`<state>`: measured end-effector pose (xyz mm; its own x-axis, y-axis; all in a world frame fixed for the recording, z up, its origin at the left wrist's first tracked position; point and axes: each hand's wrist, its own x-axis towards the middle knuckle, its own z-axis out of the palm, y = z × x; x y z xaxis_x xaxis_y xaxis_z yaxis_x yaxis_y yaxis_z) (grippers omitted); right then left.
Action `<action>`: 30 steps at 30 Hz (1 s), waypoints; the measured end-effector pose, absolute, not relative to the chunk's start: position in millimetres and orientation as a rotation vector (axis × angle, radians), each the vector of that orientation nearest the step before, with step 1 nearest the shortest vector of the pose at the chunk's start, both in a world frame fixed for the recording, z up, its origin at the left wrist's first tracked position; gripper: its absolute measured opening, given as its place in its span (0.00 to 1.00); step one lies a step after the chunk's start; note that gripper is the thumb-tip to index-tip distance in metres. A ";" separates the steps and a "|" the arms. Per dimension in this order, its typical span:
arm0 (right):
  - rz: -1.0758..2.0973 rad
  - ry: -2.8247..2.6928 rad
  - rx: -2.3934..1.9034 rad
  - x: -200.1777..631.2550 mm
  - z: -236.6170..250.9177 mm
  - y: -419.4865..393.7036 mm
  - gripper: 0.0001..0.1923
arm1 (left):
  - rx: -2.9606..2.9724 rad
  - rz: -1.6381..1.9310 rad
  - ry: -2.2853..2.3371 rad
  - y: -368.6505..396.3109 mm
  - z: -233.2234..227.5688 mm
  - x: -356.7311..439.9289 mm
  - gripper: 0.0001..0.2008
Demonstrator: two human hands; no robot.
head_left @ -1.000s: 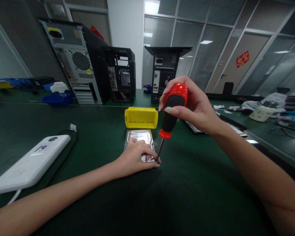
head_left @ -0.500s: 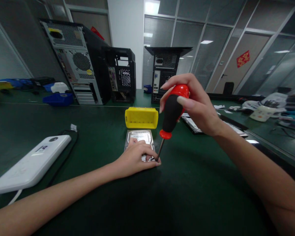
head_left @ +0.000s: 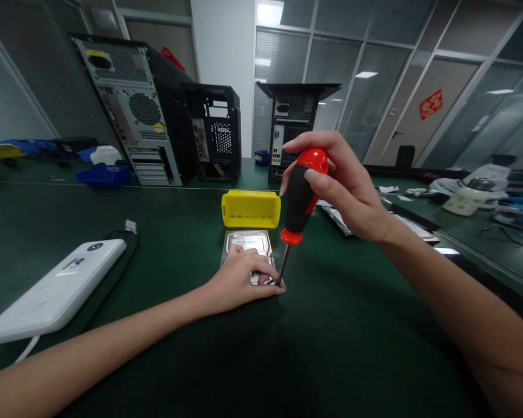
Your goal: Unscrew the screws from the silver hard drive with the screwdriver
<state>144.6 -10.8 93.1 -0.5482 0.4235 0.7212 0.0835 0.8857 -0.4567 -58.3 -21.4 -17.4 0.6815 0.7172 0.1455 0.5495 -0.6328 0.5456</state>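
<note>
A silver hard drive [head_left: 249, 237] lies flat on the green table, partly covered by my left hand [head_left: 244, 276]. The left fingers bend over the drive, and the thumb and index finger close around its near right corner, beside the screwdriver's tip. My right hand [head_left: 342, 186] grips the red and black handle of a screwdriver [head_left: 300, 200]. Its shaft slants down and slightly left to that corner. The exact contact at the tip is hidden by the left fingers.
Directly behind the drive stands a yellow bin [head_left: 251, 210]. A white device with a cable [head_left: 61, 284] lies at left. Several computer cases [head_left: 135, 110] line the back, near a blue tray [head_left: 102, 176]. More drives [head_left: 337, 220] lie beyond my right hand.
The right hand and screwdriver handle have shifted slightly left, with a small turn of the handle. The left hand and hard drive stay put.
</note>
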 end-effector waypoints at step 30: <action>0.407 -2.177 -0.339 147.8 92.3 -4.3 0.20 | 2.382 0.459 1.001 -19.6 -17.4 -55.9 0.11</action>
<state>147.8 -4.3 92.3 -0.5837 0.3806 0.7173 0.0957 0.9095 -0.4046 -55.9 -19.6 -17.4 0.6710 0.7335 0.1083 0.5603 -0.5972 0.5739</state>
